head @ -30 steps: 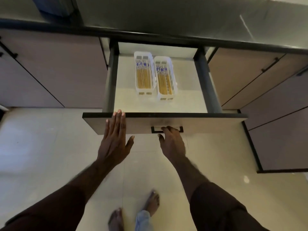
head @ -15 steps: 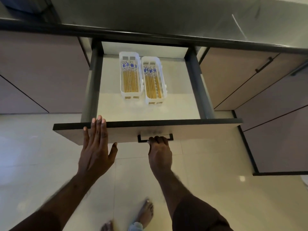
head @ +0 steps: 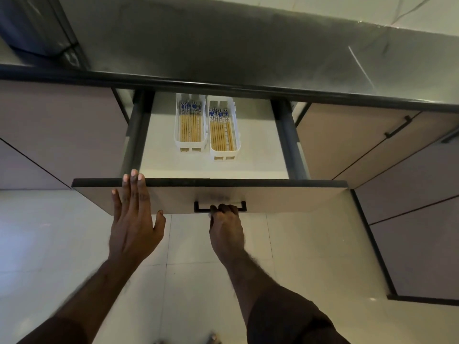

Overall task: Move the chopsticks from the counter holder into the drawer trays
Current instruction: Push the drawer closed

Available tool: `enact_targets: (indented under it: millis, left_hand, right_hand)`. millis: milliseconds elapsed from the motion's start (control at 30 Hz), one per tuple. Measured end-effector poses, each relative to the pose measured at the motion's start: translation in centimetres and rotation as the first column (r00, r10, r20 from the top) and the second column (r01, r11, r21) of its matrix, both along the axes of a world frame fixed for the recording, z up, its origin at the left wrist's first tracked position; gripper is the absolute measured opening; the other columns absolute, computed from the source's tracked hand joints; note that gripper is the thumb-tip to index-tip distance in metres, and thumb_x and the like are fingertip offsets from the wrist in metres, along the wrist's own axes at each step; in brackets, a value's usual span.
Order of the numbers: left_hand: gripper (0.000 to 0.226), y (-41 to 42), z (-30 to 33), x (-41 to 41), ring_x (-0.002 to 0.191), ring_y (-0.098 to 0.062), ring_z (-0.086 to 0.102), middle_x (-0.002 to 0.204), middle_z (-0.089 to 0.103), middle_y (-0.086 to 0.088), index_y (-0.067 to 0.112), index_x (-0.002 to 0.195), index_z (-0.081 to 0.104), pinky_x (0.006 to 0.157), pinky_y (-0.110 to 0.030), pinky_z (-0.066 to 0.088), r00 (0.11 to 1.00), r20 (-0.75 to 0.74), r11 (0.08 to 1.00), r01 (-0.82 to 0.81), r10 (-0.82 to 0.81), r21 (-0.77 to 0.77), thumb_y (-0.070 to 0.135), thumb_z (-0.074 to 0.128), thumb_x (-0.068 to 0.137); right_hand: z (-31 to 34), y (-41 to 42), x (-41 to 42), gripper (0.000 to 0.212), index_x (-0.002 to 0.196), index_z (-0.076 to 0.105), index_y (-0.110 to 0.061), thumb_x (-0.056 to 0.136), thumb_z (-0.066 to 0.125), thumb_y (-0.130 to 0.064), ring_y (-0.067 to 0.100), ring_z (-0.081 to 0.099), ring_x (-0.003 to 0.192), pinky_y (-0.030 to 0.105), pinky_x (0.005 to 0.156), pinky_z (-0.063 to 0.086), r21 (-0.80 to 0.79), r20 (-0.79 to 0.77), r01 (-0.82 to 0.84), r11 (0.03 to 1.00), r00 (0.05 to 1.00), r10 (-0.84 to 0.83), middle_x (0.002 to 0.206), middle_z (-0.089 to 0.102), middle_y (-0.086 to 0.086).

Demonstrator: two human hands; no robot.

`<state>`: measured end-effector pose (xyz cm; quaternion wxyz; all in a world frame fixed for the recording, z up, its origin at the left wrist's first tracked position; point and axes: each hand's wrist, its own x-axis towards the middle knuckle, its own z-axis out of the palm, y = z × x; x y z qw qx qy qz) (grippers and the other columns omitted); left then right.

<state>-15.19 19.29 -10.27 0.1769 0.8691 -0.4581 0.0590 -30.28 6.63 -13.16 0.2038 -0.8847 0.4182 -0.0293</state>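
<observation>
Chopsticks: two bundles, wooden shafts with blue-and-white patterned ends, lying flat in two white trays inside the open drawer (head: 211, 194).
Left tray (head: 176, 135): white slotted plastic, long axis front to back; holds chopsticks (head: 190, 126), patterned ends toward the back of the drawer.
Right tray (head: 237, 140): same type, touching or just beside the left tray, set slightly nearer the drawer front; holds chopsticks (head: 221, 131), patterned ends also toward the back.
Drawer: pulled out below the dark worktop (head: 248, 45); pale floor, dark side rails; trays sit in the rear half, bare drawer floor between them and the front panel.
Left hand (head: 134, 219): grip spread, fingers straight and close together, thumb out to the side; palm laid flat against the front panel, fingertips (head: 134, 174) reaching over its dark top edge. Holds nothing.
Right hand (head: 227, 228): grip closed, fingers curled around the black bar handle (head: 219, 206) at the middle of the front panel; knuckles up.
Chopsticks relative to grip: well apart from both hands, farther back in the drawer; left tray behind and to the right of the left hand, right tray roughly straight behind the right hand.
Surroundings: pale cabinet fronts on both sides of the drawer; light tiled floor (head: 49, 232) below; dark sleeves at the lower edge.
</observation>
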Motion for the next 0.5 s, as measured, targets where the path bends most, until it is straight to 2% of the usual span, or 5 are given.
enact_targets:
  millis: [267, 400, 500]
  left_hand:
    - [0.086, -4.7, -0.1, 4.3, 0.149, -0.034, -0.002, 0.161, 0.000, -0.019, 0.002, 0.151, -0.004, 0.119, -0.055, 0.008, 1.000, 0.001, 1.000, -0.010, 0.010, 0.008, 0.042, 0.037, 0.087]
    - [0.090, -7.4, -0.4, 7.0, 0.149, -0.035, 0.000, 0.160, 0.002, -0.020, 0.002, 0.151, -0.003, 0.119, -0.054, 0.006, 1.000, 0.015, 0.999, 0.021, -0.021, -0.035, 0.035, 0.049, 0.085]
    - [0.094, -9.2, -0.4, 9.4, 0.149, -0.034, -0.002, 0.161, 0.000, -0.019, 0.001, 0.151, -0.002, 0.121, -0.047, -0.001, 0.999, -0.002, 0.998, 0.038, -0.038, -0.056, 0.030, 0.055, 0.082]
  right_hand:
    - [-0.3, -4.8, 4.5, 0.027, 0.119, 0.066, -0.013, 0.093, 0.063, -0.021, 0.024, 0.053, 0.117, 0.031, 0.085, 0.053, -0.015, 0.071, 0.080, 0.997, 0.994, -0.079, 0.117, 0.067, 0.005]
    - [-0.2, -7.4, 7.2, 0.026, 0.115, 0.069, -0.012, 0.093, 0.064, -0.025, 0.023, 0.056, 0.112, 0.029, 0.083, 0.051, 0.002, 0.103, 0.135, 0.991, 0.986, -0.134, 0.112, 0.069, 0.006]
    - [0.0, -9.7, 9.6, 0.025, 0.114, 0.069, -0.011, 0.095, 0.062, -0.024, 0.024, 0.055, 0.113, 0.030, 0.083, 0.051, -0.008, 0.103, 0.150, 0.989, 0.984, -0.148, 0.112, 0.069, 0.006]
